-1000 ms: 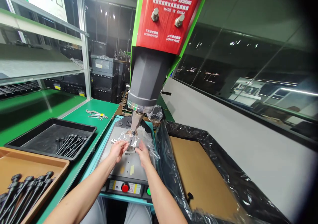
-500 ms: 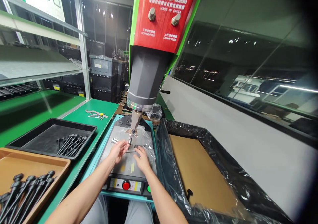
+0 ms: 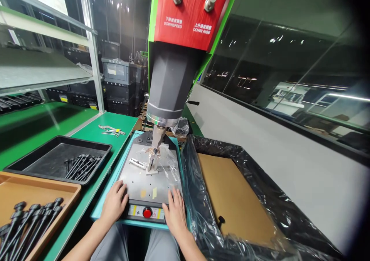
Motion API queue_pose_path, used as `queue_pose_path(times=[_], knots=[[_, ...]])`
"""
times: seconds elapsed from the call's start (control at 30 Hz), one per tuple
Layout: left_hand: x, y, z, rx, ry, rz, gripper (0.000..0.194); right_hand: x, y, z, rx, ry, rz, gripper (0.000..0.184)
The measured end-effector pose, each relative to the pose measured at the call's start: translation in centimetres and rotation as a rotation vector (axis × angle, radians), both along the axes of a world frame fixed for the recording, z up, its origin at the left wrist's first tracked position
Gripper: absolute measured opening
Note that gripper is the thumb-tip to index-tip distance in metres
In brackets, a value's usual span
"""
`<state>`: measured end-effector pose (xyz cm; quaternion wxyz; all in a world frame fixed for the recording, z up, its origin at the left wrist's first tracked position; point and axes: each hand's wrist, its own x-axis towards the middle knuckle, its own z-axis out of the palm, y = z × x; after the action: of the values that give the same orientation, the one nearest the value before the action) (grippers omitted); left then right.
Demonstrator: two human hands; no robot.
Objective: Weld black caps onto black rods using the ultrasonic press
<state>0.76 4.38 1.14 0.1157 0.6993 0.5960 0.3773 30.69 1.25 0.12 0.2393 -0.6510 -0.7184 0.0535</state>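
Observation:
My left hand (image 3: 114, 201) lies at the front left corner of the press machine's grey base plate (image 3: 135, 187), fingers stretched out, holding nothing. At the front right corner rests my right hand (image 3: 175, 210), also open, covering the spot where a green button was seen. Between them on the front panel sits a red button (image 3: 147, 213). Further back, a small dark part (image 3: 152, 161) stands in the fixture under the metal horn (image 3: 158, 135). Clear plastic film (image 3: 171, 162) hangs around the fixture. I cannot tell whether either hand presses a button.
On the green bench at left, a black tray (image 3: 34, 157) and a brown tray (image 3: 58, 184) hold several black rod-like parts with knobbed ends. Pliers (image 3: 111, 130) lie behind. To the right, a bin lined with black plastic (image 3: 245, 160) holds cardboard (image 3: 234, 191) and one black part (image 3: 221, 220).
Both hands have left the fixture and come back toward me, spreading to the two front corners of the machine base. The dark part stays under the horn. The view has tipped slightly downward.

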Motion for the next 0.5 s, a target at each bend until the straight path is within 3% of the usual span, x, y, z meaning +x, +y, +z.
queue_pose_path(times=[0.1,0.2,0.37,0.5], knots=[[-1.3,-2.2,-1.8,0.051,0.090,0.026,0.040,1.7,-2.0,-1.9,0.085,0.035,-0.055,0.051],[-2.4,-3.1,-2.6,0.017,0.056,0.024,0.044,3.7,-3.3,-4.1,0.123,0.074,-0.151,0.054],[-4.1,-2.8,-2.9,-0.069,-0.018,-0.010,0.047,5.6,-4.0,-6.7,0.031,0.191,-0.137,0.058],[-4.6,-2.8,-2.9,-0.099,-0.030,-0.046,0.051,5.5,-4.1,-7.2,0.030,0.260,-0.165,0.060]])
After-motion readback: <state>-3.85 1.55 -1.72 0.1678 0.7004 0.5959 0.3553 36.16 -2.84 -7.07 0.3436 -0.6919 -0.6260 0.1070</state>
